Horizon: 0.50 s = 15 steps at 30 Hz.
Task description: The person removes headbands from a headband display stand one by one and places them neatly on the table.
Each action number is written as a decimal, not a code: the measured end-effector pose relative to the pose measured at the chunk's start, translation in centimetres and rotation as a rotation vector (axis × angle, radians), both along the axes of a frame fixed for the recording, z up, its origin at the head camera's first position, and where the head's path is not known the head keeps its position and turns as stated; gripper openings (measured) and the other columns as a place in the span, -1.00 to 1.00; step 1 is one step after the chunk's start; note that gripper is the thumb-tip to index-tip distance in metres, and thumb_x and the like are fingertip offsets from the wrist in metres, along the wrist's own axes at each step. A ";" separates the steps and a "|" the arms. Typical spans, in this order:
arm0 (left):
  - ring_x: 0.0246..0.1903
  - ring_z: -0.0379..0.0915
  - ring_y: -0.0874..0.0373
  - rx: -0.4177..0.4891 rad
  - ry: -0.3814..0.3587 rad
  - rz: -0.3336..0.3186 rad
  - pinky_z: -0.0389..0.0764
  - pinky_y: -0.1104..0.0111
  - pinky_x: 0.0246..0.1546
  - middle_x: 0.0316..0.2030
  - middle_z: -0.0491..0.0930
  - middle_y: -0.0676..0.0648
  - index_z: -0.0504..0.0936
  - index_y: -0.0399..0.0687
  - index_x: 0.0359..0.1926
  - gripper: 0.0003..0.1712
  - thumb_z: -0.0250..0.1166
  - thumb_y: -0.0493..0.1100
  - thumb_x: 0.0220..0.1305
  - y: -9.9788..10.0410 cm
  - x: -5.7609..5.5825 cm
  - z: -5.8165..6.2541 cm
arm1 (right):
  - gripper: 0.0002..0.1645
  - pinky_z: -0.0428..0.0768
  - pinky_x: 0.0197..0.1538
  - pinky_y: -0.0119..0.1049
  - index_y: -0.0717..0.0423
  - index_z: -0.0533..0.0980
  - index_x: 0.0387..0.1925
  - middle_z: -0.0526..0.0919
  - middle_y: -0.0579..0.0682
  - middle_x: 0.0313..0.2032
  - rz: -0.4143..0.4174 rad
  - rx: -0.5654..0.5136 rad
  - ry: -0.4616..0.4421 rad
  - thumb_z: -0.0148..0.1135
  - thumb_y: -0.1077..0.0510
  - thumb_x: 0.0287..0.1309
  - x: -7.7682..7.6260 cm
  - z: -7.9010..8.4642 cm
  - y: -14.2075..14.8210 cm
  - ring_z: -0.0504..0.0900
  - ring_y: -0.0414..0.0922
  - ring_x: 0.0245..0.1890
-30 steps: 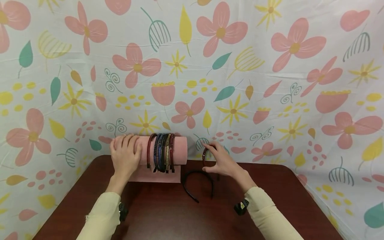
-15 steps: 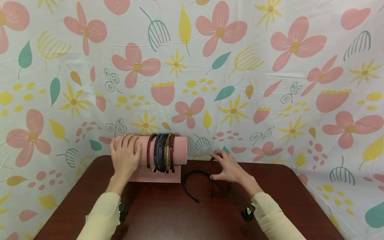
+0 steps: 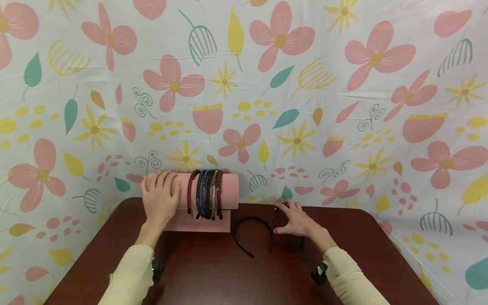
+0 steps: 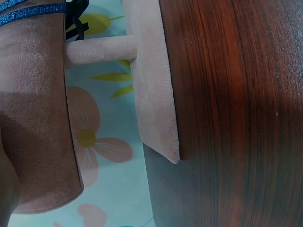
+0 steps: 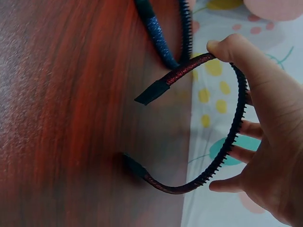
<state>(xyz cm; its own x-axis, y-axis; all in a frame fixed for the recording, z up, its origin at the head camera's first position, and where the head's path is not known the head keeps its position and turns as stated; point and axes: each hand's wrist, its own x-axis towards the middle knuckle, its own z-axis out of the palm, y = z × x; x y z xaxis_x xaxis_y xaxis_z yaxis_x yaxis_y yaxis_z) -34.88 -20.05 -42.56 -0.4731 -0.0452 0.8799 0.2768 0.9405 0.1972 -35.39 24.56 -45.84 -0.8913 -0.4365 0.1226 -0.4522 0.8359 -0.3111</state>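
Note:
My left hand [image 3: 160, 199] grips the left end of a pink plush headband stand [image 3: 230, 190], fingers over the top of its roll. Several glittery headbands [image 3: 208, 197] in red, blue, black and gold sit around that roll. My right hand [image 3: 299, 222] pinches a dark red glitter headband [image 5: 187, 70] between thumb and fingers near one side. This toothed band has black-tipped ends, both pointing toward the table in the right wrist view. Just left of it, a dark blue glitter headband [image 3: 249, 218] lies on the table.
The dark red-brown wood table [image 3: 213, 271] runs back to a flower-printed cloth [image 3: 244, 84] hanging behind it. In the left wrist view, a short post [image 4: 102, 49] joins the roll to the stand's flat base [image 4: 154, 94].
My right hand has moved right and lower with the red headband, away from the stand and past the blue one. My left hand stays in place on the stand.

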 end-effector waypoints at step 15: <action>0.21 0.36 -0.19 -0.006 -0.007 0.002 0.08 -0.26 0.30 0.09 0.58 -0.18 0.62 -0.07 0.05 -0.50 -0.05 0.14 0.42 0.0 0.0 0.0 | 0.05 0.33 0.10 0.42 -0.08 0.28 0.45 0.25 0.20 0.34 -0.054 0.079 -0.063 0.39 -0.34 -0.03 -0.5 -1.7 0.5 0.22 0.29 0.31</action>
<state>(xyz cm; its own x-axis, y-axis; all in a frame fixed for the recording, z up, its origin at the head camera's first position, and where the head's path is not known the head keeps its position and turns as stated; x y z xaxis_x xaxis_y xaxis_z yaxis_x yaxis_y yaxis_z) -34.87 -20.05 -42.57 -0.4792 -0.0406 0.8768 0.2736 0.9423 0.1932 -35.86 25.06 -47.58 -0.9185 -0.3942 0.0325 -0.3878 0.8814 -0.2698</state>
